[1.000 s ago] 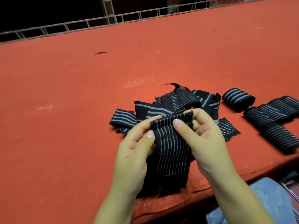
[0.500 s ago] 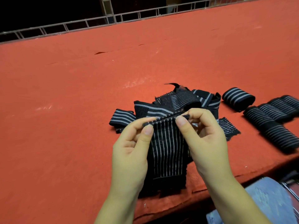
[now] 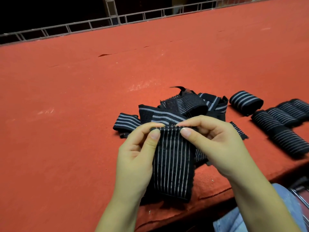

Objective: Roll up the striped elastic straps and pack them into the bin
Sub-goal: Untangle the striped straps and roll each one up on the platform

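both hands [image 3: 175, 148] pinching strap [image 3: 172, 164] edge

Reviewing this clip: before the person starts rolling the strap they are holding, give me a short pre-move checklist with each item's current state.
1. Both hands on the strap's far end: ok. Left hand and right hand pinch the held strap at its top edge.
2. Strap lying flat, untwisted: ok, stripes run straight.
3. Near end free: ok, it hangs over the red table edge.
4. Clear of the loose strap pile: cannot tell, the pile sits directly behind it.
5. Rolled straps out of the way: ok, off to the right.
6. Bin within reach: cannot tell, not in view.
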The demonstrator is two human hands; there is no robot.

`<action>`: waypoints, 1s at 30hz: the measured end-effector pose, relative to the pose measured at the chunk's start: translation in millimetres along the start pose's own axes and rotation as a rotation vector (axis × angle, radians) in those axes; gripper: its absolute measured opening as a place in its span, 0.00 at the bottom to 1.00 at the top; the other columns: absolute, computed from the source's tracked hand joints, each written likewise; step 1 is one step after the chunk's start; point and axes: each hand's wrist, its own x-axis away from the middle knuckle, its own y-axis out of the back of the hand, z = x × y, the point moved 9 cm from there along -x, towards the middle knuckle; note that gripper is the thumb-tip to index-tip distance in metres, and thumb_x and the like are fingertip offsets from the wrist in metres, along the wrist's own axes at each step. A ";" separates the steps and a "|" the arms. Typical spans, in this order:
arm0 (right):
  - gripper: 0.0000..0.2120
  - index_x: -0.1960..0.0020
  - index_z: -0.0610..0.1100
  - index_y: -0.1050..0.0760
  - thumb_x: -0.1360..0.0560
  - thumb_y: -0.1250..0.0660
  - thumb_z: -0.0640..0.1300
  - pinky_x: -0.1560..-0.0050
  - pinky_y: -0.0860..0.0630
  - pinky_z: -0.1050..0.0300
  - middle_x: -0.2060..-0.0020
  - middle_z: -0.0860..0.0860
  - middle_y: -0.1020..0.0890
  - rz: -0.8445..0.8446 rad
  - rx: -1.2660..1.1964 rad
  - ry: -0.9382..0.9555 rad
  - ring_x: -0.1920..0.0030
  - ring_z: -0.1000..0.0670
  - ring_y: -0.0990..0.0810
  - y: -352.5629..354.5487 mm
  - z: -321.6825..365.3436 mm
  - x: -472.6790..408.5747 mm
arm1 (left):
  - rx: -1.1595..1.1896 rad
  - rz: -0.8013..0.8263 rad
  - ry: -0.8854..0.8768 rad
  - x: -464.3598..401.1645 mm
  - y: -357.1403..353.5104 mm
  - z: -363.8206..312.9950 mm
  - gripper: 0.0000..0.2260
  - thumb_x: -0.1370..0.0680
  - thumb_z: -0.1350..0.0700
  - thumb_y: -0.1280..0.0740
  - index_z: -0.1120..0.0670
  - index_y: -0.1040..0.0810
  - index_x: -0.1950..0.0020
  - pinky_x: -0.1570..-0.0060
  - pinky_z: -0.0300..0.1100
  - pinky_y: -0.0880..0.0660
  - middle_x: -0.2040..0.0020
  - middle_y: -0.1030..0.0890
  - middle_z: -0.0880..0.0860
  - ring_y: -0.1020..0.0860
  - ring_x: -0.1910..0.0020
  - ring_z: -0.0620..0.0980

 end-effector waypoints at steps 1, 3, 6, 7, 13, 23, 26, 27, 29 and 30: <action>0.06 0.57 0.43 0.19 0.26 0.30 0.34 0.76 0.34 0.75 0.76 0.58 0.21 -0.016 0.005 0.018 0.76 0.62 0.25 0.9 1.1 0.3 | -0.033 0.017 -0.005 -0.5 -1.0 0.2 0.06 0.25 0.54 0.33 0.49 0.16 0.53 0.52 0.32 0.25 0.55 0.15 0.45 0.19 0.53 0.40; 0.05 0.58 0.47 0.19 0.28 0.29 0.38 0.70 0.31 0.74 0.71 0.58 0.18 -0.019 0.013 0.058 0.71 0.62 0.22 -1.2 2.4 0.4 | -0.088 0.068 -0.012 -1.0 -5.3 0.9 0.06 0.24 0.53 0.32 0.50 0.18 0.50 0.50 0.32 0.26 0.52 0.16 0.44 0.20 0.51 0.40; 0.05 0.58 0.49 0.19 0.30 0.31 0.41 0.60 0.28 0.72 0.66 0.58 0.17 -0.008 0.004 0.074 0.64 0.62 0.20 -4.9 -1.1 0.5 | -0.167 0.114 -0.039 -1.1 -9.0 -0.6 0.08 0.26 0.47 0.32 0.46 0.19 0.49 0.48 0.33 0.26 0.51 0.17 0.43 0.20 0.49 0.41; 0.05 0.59 0.50 0.18 0.31 0.31 0.41 0.60 0.28 0.71 0.65 0.57 0.16 -0.003 -0.005 0.070 0.63 0.62 0.20 -5.6 -2.2 0.5 | -0.175 0.108 -0.055 -1.5 -8.2 -2.4 0.07 0.27 0.46 0.33 0.45 0.20 0.51 0.49 0.33 0.26 0.53 0.17 0.43 0.20 0.51 0.40; 0.05 0.58 0.51 0.15 0.31 0.27 0.42 0.58 0.27 0.71 0.63 0.57 0.15 0.029 -0.065 0.042 0.60 0.61 0.18 -6.2 -1.6 0.7 | -0.164 0.076 -0.098 -2.8 -5.3 -5.2 0.04 0.26 0.47 0.34 0.43 0.19 0.55 0.50 0.34 0.26 0.56 0.17 0.44 0.20 0.54 0.41; 0.10 0.54 0.55 0.15 0.34 0.28 0.43 0.50 0.21 0.59 0.55 0.48 0.14 -0.005 -0.039 0.014 0.52 0.47 0.17 -0.4 -10.1 1.6 | -0.141 0.118 0.054 -4.7 -11.2 6.9 0.13 0.22 0.40 0.41 0.44 0.20 0.54 0.44 0.48 0.25 0.51 0.17 0.50 0.20 0.48 0.50; 0.11 0.52 0.53 0.16 0.32 0.28 0.43 0.48 0.24 0.65 0.52 0.54 0.14 0.035 -0.063 0.020 0.47 0.56 0.17 -4.4 -6.3 1.9 | -0.133 0.120 0.045 -6.5 -12.2 3.0 0.09 0.22 0.50 0.40 0.45 0.21 0.55 0.51 0.36 0.27 0.55 0.18 0.44 0.21 0.52 0.42; 0.10 0.51 0.53 0.15 0.31 0.28 0.45 0.50 0.25 0.66 0.52 0.54 0.14 0.048 -0.064 0.021 0.49 0.58 0.18 -5.7 -4.3 2.2 | -0.135 0.126 0.038 -6.4 -12.3 2.0 0.08 0.23 0.52 0.40 0.45 0.21 0.54 0.52 0.35 0.28 0.55 0.18 0.43 0.22 0.53 0.40; 0.09 0.48 0.50 0.17 0.27 0.28 0.47 0.61 0.27 0.72 0.59 0.57 0.15 0.068 -0.102 -0.006 0.60 0.63 0.19 -6.5 -4.4 2.4 | -0.150 0.146 0.017 -4.8 -12.2 0.7 0.09 0.23 0.54 0.41 0.43 0.22 0.53 0.51 0.36 0.28 0.53 0.19 0.42 0.22 0.52 0.41; 0.10 0.47 0.47 0.19 0.27 0.30 0.47 0.66 0.29 0.74 0.65 0.59 0.16 0.082 -0.130 -0.035 0.65 0.64 0.21 -6.9 -7.7 2.6 | -0.161 0.159 0.004 -3.8 -12.6 -0.1 0.09 0.23 0.54 0.41 0.43 0.23 0.51 0.49 0.38 0.28 0.52 0.20 0.42 0.23 0.51 0.42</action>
